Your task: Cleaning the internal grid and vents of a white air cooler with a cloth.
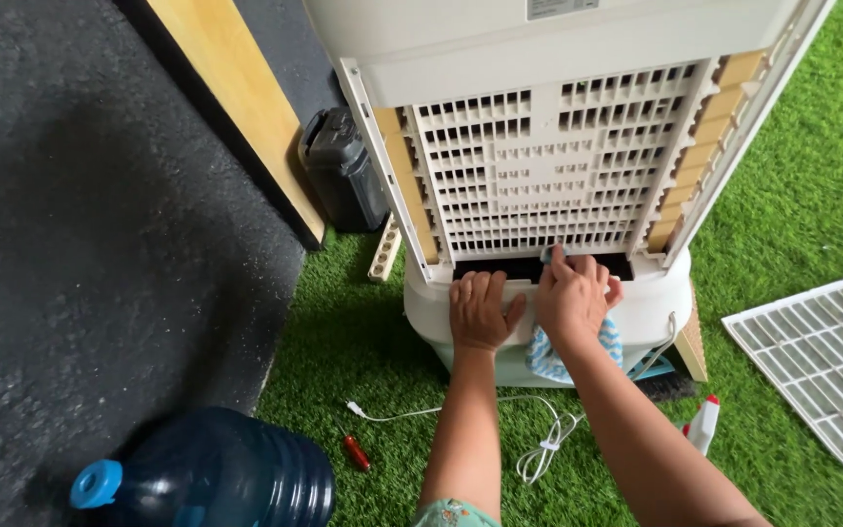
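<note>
Two hands work at the air cooler (548,146) standing on the grass (812,185); our left hand (481,310) lies flat, fingers together, steadying its base; our right hand (574,293) clamps a blue-and-white cloth (546,355) at the grille's lower slot; a loose grille panel (826,363) lies well apart.

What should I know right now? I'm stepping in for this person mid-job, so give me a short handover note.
Left hand: flat on the white air cooler, on the ledge below its rear grille; holds nothing.
Right hand: pressing a blue-and-white cloth at the grille's lower edge.
Done: one grille panel is off, lying on the grass to the right.
Nearby: spray bottle, red screwdriver, white power cord, blue water jug.
Left: the inner grille is still mounted.
</note>
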